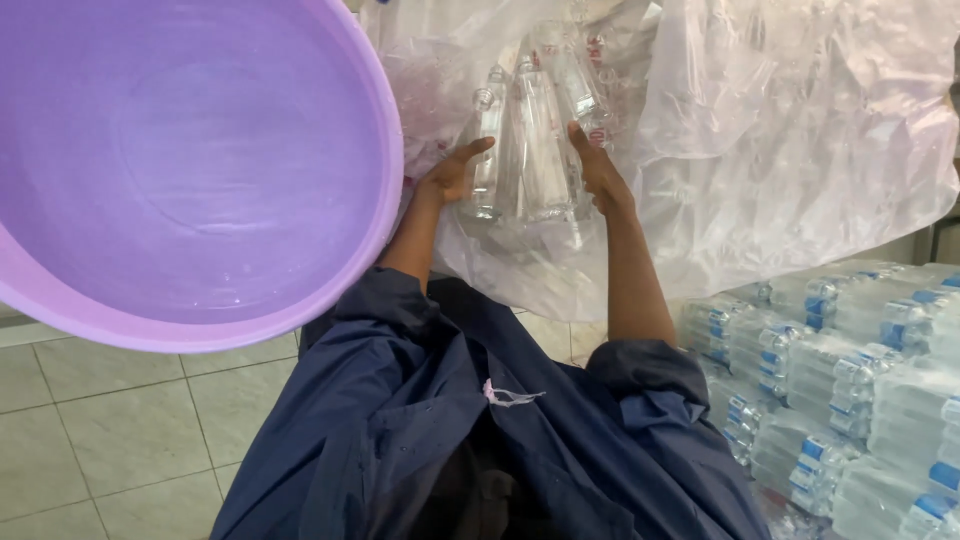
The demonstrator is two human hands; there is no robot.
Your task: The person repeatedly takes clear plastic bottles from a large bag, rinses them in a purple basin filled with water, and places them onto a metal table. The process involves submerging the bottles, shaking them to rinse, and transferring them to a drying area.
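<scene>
Tiled floor and its load.
Pale square-tiled floor (120,420); shrink-wrapped packs of bottled water (850,400) are stacked at the right, seemingly resting on it, just beside a large clear plastic bag (780,150).

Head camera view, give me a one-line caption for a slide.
Left hand and right hand clasp clear empty bottles from a plastic bag, beside a purple basin.

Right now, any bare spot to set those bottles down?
Bare tile floor under the purple basin, left of the blue coat. The basin is bare inside. Right side is crowded with bottle packs. Both hands, left hand and right hand, clasp clear bottles over the plastic bag.
</scene>
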